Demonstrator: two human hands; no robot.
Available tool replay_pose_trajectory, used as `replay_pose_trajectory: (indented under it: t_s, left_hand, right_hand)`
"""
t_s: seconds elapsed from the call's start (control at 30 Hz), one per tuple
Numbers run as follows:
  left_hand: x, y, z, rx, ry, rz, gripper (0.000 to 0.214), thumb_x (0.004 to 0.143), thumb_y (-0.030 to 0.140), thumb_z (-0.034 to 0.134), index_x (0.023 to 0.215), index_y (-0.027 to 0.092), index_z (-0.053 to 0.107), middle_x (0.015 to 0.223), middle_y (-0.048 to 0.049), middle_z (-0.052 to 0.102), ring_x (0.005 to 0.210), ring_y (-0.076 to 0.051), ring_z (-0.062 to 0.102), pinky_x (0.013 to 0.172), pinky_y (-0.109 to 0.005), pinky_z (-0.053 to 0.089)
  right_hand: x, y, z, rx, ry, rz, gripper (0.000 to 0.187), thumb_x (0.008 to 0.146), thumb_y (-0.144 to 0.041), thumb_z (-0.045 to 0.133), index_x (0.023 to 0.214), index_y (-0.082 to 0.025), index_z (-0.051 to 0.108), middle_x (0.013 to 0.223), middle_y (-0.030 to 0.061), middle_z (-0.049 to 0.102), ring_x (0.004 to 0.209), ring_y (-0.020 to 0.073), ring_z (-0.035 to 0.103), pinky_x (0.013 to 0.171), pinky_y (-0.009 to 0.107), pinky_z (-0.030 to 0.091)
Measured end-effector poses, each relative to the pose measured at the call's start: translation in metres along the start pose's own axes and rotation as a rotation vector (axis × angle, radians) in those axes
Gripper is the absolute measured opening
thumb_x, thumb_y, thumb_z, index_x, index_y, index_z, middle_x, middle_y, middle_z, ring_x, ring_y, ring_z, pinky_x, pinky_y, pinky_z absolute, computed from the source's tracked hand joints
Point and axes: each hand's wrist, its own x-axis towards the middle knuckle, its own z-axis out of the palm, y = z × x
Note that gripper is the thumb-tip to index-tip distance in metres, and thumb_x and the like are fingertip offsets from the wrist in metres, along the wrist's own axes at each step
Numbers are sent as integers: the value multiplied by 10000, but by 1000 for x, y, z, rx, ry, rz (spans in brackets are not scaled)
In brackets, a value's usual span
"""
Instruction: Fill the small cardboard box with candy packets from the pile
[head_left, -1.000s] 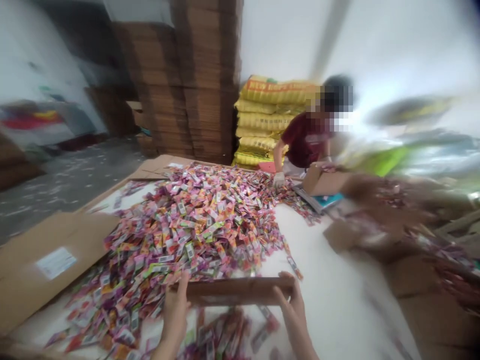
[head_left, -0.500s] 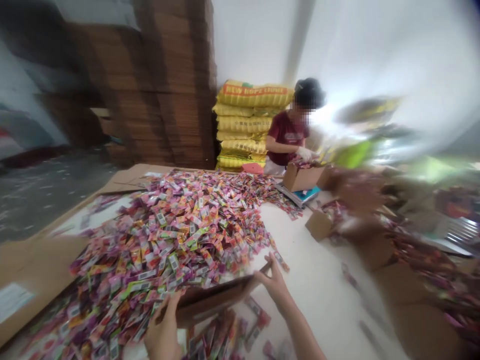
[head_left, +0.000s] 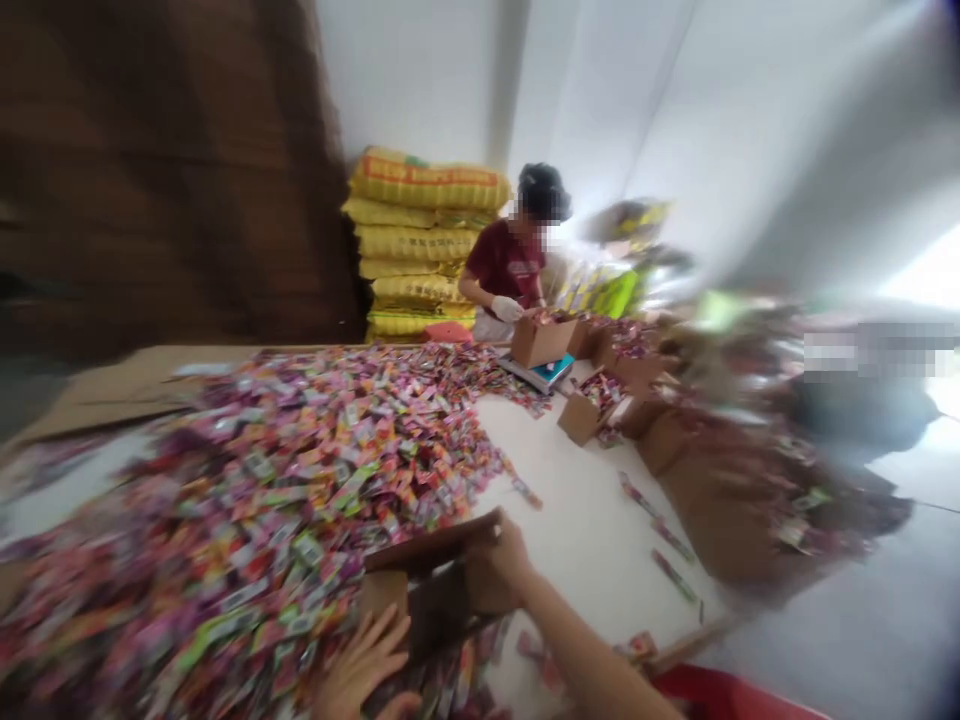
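Note:
A small brown cardboard box [head_left: 433, 545] is tilted above the front of the table, its dark inside facing me. My right hand [head_left: 511, 558] grips the box at its far right corner. Against the near left side of the box, my left hand [head_left: 369, 655] has its fingers spread. A large heap of small, colourful printed packets [head_left: 330, 450] spreads to the left of and behind the box. More packets show below the box, partly hidden by it and by my hands.
Across the table, a person in a dark red shirt [head_left: 504, 258] handles packets in a cardboard box [head_left: 541, 343] on a scale [head_left: 551, 374]. Packet-filled boxes [head_left: 694, 500] line the right edge. Yellow sacks [head_left: 420, 245] stand behind. A red object [head_left: 731, 695] is at bottom right.
The view has swung to the right. The box has tipped so its inside shows. My left hand has changed from curled at the box's edge to spread, while my right keeps hold.

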Motion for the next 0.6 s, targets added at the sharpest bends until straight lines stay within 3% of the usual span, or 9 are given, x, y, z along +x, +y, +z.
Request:
replay_pose_trajectory:
  t_s: [0.07,0.17,0.27,0.37,0.47,0.53,0.6]
  left_hand:
    - [-6,-12,-10,62,-112,-115,469,737,555,771,1159,354,739,1242,-29,737,1312,-325,578,1088,-484,508]
    - [2,-16,-14,53,-12,-407,483,761,628,712,1072,259,707,1107,-77,766,1195,-347,651,1028,-506,526]
    - [14,-14,-2,28,151,-485,550,725,636,733,1057,211,623,1029,-103,725,1023,-351,681,959,-522,526]
    - [12,-20,15,99,373,-367,628,761,605,709,1196,183,545,1146,-136,643,1155,-363,603,1047,-562,462]
    - [1,-27,21,259,540,-207,649,800,559,702,1266,158,494,1288,-184,530,1278,-367,506,1090,-565,437]
    - [-4,-25,17,363,457,-74,573,850,455,692,1307,172,495,1392,-203,468,1350,-367,454,1121,-577,408]
    - [-4,-16,10,469,266,74,472,907,312,634,1361,246,520,1501,-179,402,1429,-365,381,1171,-622,322]
  right_hand:
    - [10,-10,-9,26,-115,-60,215,642,-257,745,847,-214,697,790,5,709,798,246,660,754,351,534]
    - [17,-39,-20,52,-264,-226,298,673,-260,770,971,-258,760,927,-4,760,904,230,675,881,339,505]
    - [-1,-70,-23,-86,-347,-446,282,814,-323,729,1096,-313,741,993,-15,748,949,200,661,897,303,475]
    - [-35,-78,-10,-397,-261,-513,215,867,-375,717,1057,-273,720,994,23,705,896,214,635,817,322,478]
    - [-69,-65,12,-581,-175,-498,129,948,-330,630,919,-222,694,993,50,689,936,233,621,827,353,494]
    - [-88,-54,23,-621,-163,-512,129,968,-273,591,961,-195,694,1067,73,708,1021,251,627,945,402,498]
    - [-99,-46,25,-671,-145,-541,271,955,-167,552,1203,-153,660,1275,126,672,1171,288,602,1072,468,454]
